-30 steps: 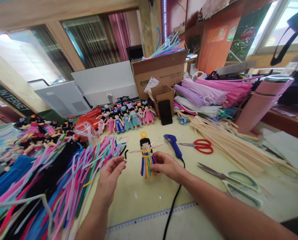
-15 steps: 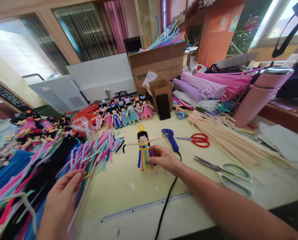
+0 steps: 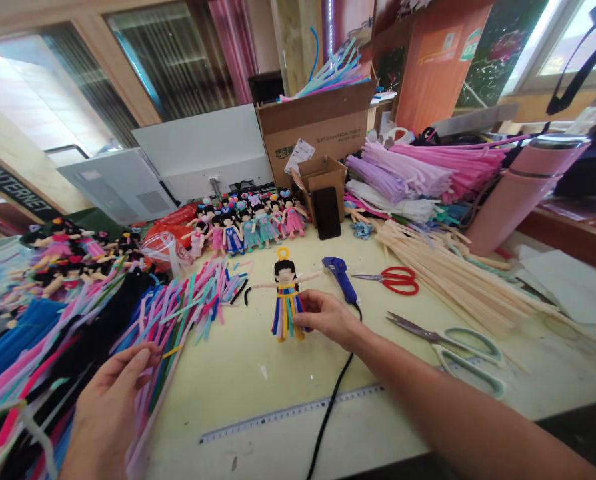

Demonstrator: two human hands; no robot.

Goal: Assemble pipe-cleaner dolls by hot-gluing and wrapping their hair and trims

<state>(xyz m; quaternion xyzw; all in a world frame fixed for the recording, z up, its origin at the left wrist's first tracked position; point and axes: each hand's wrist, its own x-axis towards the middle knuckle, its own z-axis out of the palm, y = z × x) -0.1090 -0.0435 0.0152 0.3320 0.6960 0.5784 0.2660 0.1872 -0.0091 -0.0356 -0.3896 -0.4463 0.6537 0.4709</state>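
A pipe-cleaner doll [image 3: 285, 300] with black hair, a yellow loop on top and a skirt of blue, yellow and green strips is held upright over the table. My right hand [image 3: 325, 320] pinches the skirt's right side between thumb and fingers. At the lower left, my left hand [image 3: 111, 393] is closed with its fingertips together on a short yellow pipe-cleaner piece [image 3: 172, 351]. That hand is over the edge of a pile of colourful pipe cleaners [image 3: 193, 293]. Right of the doll lies a blue glue gun [image 3: 341, 279] with a black cord.
Red-handled scissors [image 3: 398, 280] and green-handled scissors [image 3: 471, 347] lie at the right beside beige pipe cleaners [image 3: 458, 280]. A ruler [image 3: 278, 418] crosses the front. Finished dolls [image 3: 248, 227], a phone [image 3: 327, 212] and a cardboard box [image 3: 318, 127] stand behind; a pink flask [image 3: 525, 193] is far right.
My left hand has shifted slightly left and down, and more of the yellow piece shows. The doll's skirt has swung a little to the left in my right hand.
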